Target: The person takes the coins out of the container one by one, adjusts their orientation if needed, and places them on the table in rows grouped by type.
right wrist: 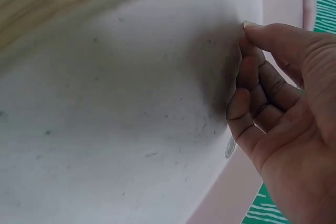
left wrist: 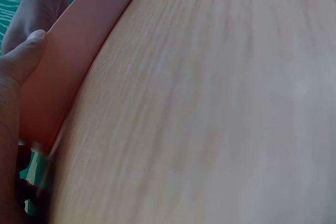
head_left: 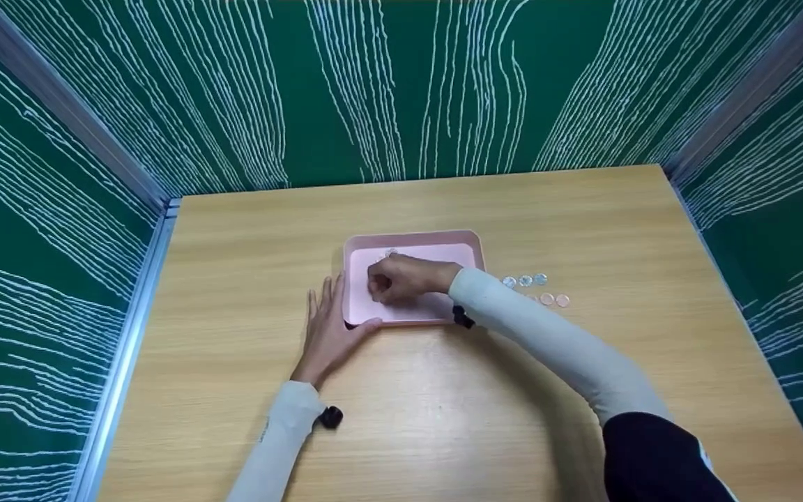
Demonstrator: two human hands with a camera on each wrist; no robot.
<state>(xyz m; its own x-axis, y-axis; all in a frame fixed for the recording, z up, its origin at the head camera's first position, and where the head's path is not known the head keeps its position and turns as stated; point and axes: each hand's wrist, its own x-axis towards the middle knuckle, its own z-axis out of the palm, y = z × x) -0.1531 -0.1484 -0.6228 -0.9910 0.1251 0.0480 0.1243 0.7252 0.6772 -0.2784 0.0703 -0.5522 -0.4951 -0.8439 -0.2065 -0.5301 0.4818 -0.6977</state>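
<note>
My left hand (head_left: 328,335) rests at the near left corner of a shallow pink tray (head_left: 412,323). Its fingers lie straight along the left side, while the thumb (left wrist: 32,51) presses on the near wall. Inside the tray, my right hand (head_left: 405,277) is lowered to the floor at the left half, with fingers bent and the thumb tip meeting the index fingertip; I cannot tell whether anything is pinched there. Near the far wall, just beyond this hand, lie small clear round discs (head_left: 392,252). One disc (right wrist: 230,147) shows beneath the fingers in the right wrist view.
On the wooden table (head_left: 248,251), right of the tray, a row of bluish discs (head_left: 525,280) lies behind a row of pinkish discs (head_left: 547,299), partly covered by the right sleeve (head_left: 548,335). Green walls (head_left: 408,90) with white lines enclose the table's back and sides.
</note>
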